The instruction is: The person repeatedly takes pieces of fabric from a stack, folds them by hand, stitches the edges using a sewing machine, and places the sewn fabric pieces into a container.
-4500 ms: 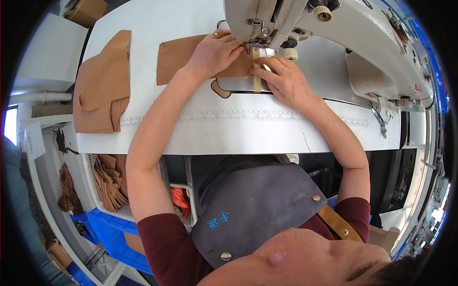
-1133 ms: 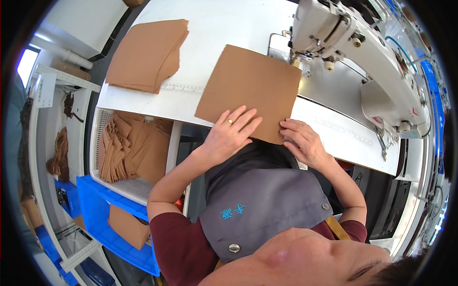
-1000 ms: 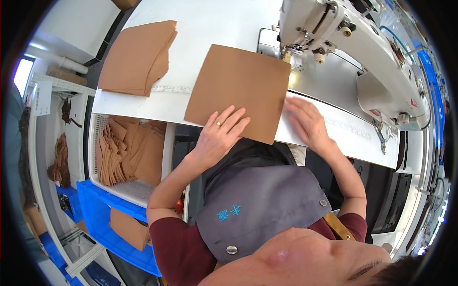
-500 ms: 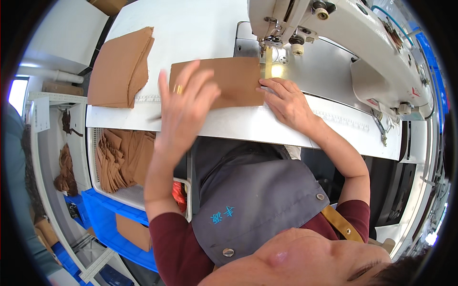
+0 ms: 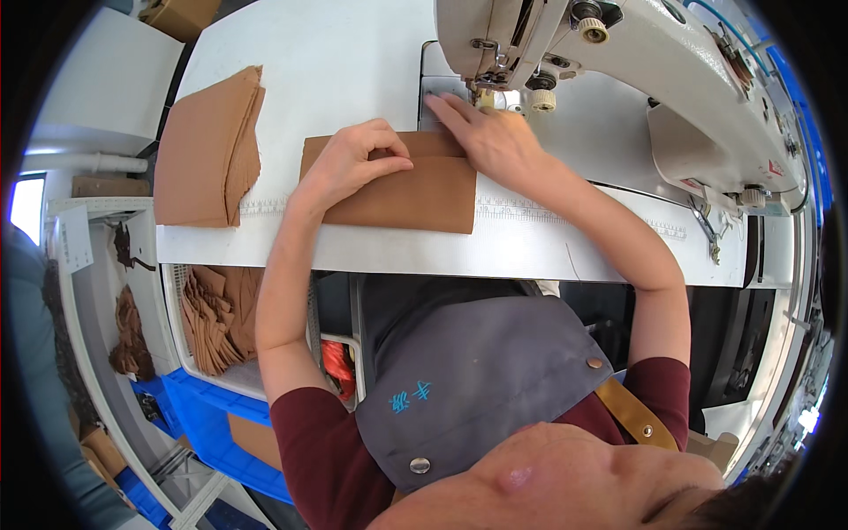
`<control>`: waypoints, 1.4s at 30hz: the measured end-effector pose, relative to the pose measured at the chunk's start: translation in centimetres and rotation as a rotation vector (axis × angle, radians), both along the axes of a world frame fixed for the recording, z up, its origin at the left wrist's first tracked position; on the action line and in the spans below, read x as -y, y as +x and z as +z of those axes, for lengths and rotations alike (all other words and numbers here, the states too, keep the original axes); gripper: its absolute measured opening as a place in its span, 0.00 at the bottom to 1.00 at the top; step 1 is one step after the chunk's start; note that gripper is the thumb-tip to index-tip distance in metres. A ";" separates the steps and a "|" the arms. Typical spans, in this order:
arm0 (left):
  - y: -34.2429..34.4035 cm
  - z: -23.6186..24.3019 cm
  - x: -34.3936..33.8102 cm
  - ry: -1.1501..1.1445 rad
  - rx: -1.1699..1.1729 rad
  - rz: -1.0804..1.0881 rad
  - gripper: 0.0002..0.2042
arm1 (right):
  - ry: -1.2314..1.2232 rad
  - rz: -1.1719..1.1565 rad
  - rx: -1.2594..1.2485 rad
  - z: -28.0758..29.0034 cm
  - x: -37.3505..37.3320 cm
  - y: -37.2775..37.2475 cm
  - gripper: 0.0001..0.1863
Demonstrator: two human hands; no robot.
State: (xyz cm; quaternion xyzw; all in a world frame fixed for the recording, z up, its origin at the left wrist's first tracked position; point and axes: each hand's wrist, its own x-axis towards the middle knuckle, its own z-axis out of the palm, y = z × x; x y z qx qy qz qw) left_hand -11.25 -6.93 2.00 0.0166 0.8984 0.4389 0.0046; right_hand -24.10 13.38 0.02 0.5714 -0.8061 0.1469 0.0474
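Observation:
A folded brown fabric piece (image 5: pixel 415 194) lies on the white table in front of the sewing machine (image 5: pixel 618 53). My left hand (image 5: pixel 353 159) rests on its upper left part, fingers curled and pinching the folded edge. Flat on the upper right corner presses my right hand (image 5: pixel 486 137), fingertips reaching toward the presser foot (image 5: pixel 484 95). Both forearms come in from below.
A stack of brown fabric pieces (image 5: pixel 208 150) sits at the table's left. More brown pieces fill a white bin (image 5: pixel 216 327) below the table edge, above a blue crate (image 5: pixel 212 415). Small snips (image 5: pixel 707 234) lie at the right. Another person's sleeve (image 5: pixel 31 371) shows at far left.
The large brown sheet was folded over and brought up under the machine head. My left hand, raised half a second ago, has come down onto the fabric.

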 end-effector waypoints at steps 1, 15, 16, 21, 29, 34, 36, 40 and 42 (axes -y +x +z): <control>0.0 0.0 0.0 -0.002 -0.004 -0.004 0.05 | 0.041 -0.028 0.001 0.0 0.8 -0.1 0.33; -0.7 0.3 -0.8 -0.038 0.049 0.141 0.05 | -0.188 0.206 -0.046 -0.7 -9.3 3.4 0.21; -0.9 0.4 -0.7 -0.024 0.034 0.119 0.05 | -0.161 0.250 -0.045 -0.7 -9.3 3.5 0.21; -1.4 0.5 -0.2 -0.045 0.101 0.152 0.06 | -0.163 0.266 -0.027 -0.5 -9.2 3.3 0.22; -1.5 0.4 -0.2 -0.015 0.096 0.129 0.06 | -0.211 0.176 -0.007 0.0 -5.4 -0.2 0.28; -1.5 0.2 -0.2 -0.032 0.098 0.137 0.06 | -0.094 0.073 -0.060 -0.5 -6.4 -0.8 0.25; -1.6 0.1 -0.2 -0.042 0.092 0.149 0.06 | -0.089 -0.125 -0.207 -0.6 -7.7 -0.7 0.25; -1.6 0.0 -0.2 -0.007 0.086 0.144 0.06 | -0.102 -0.160 -0.235 -1.1 -8.5 -0.9 0.23; -1.6 0.0 -0.2 -0.043 0.095 0.161 0.06 | -0.176 -0.123 -0.183 -1.1 -8.5 -1.1 0.21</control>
